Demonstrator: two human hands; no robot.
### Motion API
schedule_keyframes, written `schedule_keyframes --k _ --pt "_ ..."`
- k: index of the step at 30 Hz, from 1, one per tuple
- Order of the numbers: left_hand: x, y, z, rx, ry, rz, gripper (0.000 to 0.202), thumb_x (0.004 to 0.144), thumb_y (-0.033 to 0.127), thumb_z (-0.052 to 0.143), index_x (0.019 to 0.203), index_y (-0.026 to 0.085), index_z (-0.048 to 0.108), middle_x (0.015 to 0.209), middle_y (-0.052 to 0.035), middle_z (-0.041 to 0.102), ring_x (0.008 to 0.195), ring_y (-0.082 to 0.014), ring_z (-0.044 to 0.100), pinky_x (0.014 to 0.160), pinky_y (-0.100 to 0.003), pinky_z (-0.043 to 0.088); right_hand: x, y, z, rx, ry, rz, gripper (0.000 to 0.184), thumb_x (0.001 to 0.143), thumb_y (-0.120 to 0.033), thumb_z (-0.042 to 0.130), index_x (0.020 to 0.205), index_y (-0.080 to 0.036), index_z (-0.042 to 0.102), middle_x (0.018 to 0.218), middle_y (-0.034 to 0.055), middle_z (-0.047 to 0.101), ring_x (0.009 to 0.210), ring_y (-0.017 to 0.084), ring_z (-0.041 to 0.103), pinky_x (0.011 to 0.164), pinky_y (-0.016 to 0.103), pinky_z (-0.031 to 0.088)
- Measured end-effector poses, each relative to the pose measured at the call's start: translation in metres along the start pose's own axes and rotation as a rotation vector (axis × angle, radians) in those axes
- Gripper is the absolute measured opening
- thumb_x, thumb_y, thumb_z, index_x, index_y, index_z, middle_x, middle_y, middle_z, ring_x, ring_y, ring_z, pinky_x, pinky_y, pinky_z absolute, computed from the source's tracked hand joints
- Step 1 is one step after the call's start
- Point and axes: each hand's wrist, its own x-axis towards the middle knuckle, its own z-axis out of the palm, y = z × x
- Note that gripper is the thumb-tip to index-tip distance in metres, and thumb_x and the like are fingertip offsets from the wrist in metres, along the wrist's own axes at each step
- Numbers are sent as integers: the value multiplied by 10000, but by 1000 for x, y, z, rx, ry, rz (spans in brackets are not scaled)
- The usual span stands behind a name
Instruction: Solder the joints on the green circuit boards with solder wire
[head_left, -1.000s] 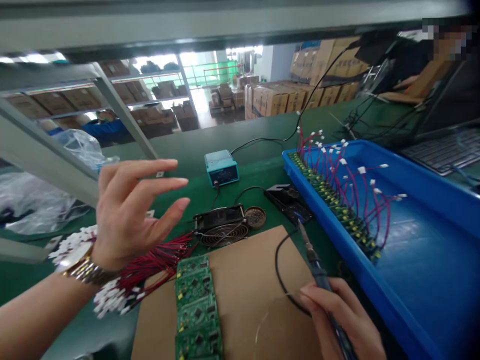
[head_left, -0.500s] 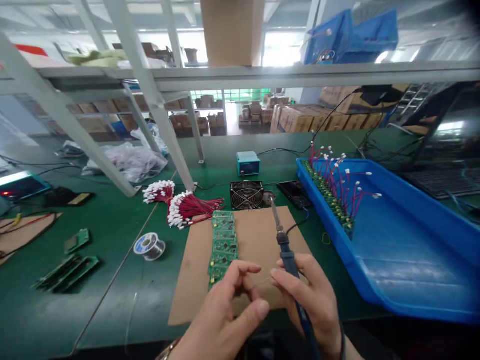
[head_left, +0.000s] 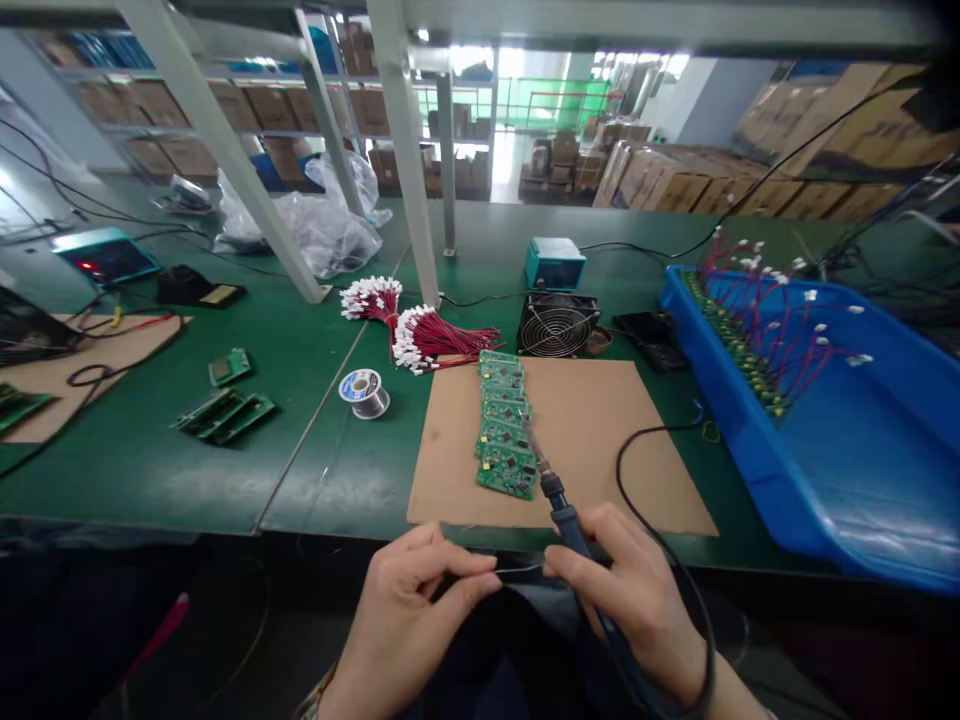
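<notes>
My right hand [head_left: 634,605] is closed round the handle of a soldering iron [head_left: 568,522], whose tip points up and away over the right edge of a row of green circuit boards [head_left: 506,470]. My left hand [head_left: 412,620] pinches a thin silvery wire [head_left: 519,571], probably solder, between thumb and forefinger. This wire spans the gap to my right fingertips, in front of the table edge. Overlapping one another, the boards lie on a brown cardboard sheet [head_left: 600,440]. A spool of solder wire [head_left: 365,394] stands left of the sheet.
Behind the sheet are a black fan [head_left: 557,325], a teal box [head_left: 555,264] and bundled red wires with white connectors [head_left: 442,338]. A blue tray [head_left: 825,470] with wired boards stands right. More boards [head_left: 225,415] lie left. Shelf posts [head_left: 405,150] rise behind. The iron's cable [head_left: 637,440] loops right.
My left thumb and forefinger have closed on the thin wire. Both hands now show nearer the table's front edge, and the iron's tip is over the boards. The view has tilted down and shifted left.
</notes>
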Motion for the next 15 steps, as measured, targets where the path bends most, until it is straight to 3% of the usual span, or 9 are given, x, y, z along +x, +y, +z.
schedule_keyframes --k 4,10,13,15 --pt "21 -5 -15 80 -31 50 96 956 256 761 909 253 845 731 -26 646 605 -139 554 546 -241 428 10 6 9 14 10 44 218 937 -85 643 1047 -256 723 981 62 630 841 187 603 686 312 512" --pt "45 -13 -28 170 -23 190 94 935 159 771 916 246 798 646 47 510 545 -100 525 512 -213 400 19 16 27 86 5 91 276 876 -32 660 1031 -248 738 1033 77 641 879 200 638 685 322 522" --pt "53 -18 -31 170 -52 228 156 920 106 782 958 256 798 673 53 550 553 -83 548 511 -191 414 23 24 30 119 -4 117 288 870 -30 690 1044 -251 750 1048 83 652 898 210 661 672 322 544" --pt "57 -20 -34 174 -73 257 182 925 83 774 983 254 792 695 55 586 568 -74 572 517 -177 428 25 31 27 160 1 122 393 876 -15 689 1161 -276 761 1115 91 680 976 227 698 710 336 590"
